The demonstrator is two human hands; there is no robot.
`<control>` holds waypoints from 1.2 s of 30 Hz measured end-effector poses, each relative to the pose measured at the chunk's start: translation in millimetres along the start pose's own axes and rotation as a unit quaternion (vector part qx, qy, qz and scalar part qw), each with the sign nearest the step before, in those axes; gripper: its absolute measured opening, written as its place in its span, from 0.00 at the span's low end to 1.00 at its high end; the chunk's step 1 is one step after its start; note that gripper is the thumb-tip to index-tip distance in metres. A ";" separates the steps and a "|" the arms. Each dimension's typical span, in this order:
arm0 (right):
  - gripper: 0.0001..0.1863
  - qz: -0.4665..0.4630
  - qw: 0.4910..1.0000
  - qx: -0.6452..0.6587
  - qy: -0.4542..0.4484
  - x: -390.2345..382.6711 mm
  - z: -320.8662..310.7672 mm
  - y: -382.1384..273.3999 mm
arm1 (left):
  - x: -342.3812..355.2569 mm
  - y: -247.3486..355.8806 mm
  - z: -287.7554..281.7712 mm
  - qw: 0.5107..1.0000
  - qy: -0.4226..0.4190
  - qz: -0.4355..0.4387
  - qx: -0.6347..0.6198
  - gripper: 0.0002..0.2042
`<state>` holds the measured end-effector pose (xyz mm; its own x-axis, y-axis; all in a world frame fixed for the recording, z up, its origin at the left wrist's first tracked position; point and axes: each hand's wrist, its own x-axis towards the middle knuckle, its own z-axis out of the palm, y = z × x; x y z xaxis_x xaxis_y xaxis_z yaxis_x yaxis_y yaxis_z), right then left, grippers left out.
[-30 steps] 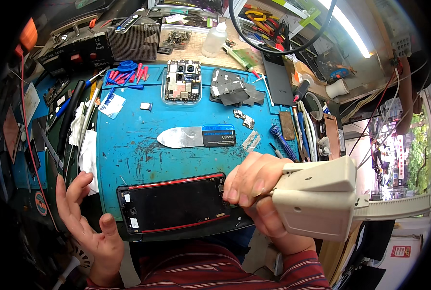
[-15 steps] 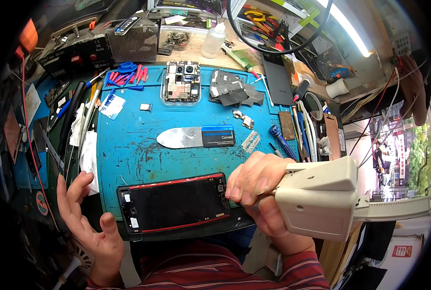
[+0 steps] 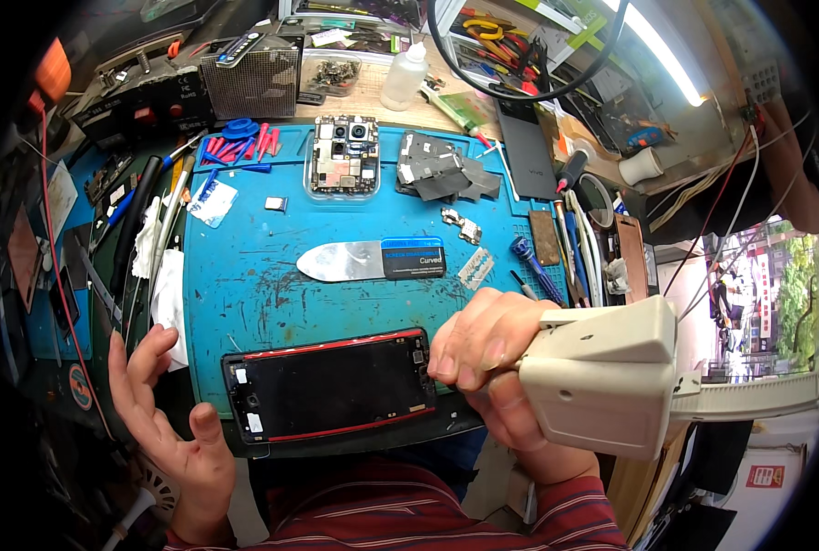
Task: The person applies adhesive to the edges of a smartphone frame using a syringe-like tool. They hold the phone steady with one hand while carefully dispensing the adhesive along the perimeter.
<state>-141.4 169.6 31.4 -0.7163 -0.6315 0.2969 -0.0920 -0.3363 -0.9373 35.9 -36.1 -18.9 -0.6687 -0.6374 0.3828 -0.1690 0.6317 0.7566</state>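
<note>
My right hand [image 3: 494,354] is closed on a beige plastic housing [image 3: 602,376], a boxy piece with a long ribbed arm running off to the right; its exact kind is not clear. My left hand [image 3: 172,427] is held palm up with fingers spread, holding nothing, just left of the phone. Between both hands lies a phone frame with a black face and red edges [image 3: 331,386], at the near edge of the blue work mat [image 3: 262,308]. Beyond it rests a flat metal pry blade with a black and blue handle [image 3: 363,260].
A phone circuit board [image 3: 343,156] sits on a clear case at the back. Beside it are black sheet pieces [image 3: 441,165], a razor blade [image 3: 475,268] and a small metal part [image 3: 462,225]. A clear squeeze bottle [image 3: 404,78] stands behind. Tools line both sides.
Both my hands and the beige housing stay practically still. At the upper right edge, a dim, brownish shape, apparently another person's arm, has shifted.
</note>
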 end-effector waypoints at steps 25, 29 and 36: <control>0.10 0.030 0.999 -0.003 -0.026 -0.5 -7.2 -6.1 | 0.5 2.7 1.5 1.000 0.007 -0.005 0.009 0.43; 0.10 0.013 1.000 0.021 -0.017 -1.1 -3.9 -3.1 | 0.8 3.3 0.9 1.000 0.005 -0.004 0.011 0.43; 0.11 0.009 1.000 0.020 -0.021 -1.6 -3.3 -3.3 | 1.0 3.8 2.3 1.000 0.007 0.002 0.011 0.43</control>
<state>-142.2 174.0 33.4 -0.6882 -0.6655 0.2890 -0.0521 -0.3520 -0.9346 33.0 -33.3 -16.9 -0.6585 -0.6417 0.3931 -0.1832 0.6433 0.7433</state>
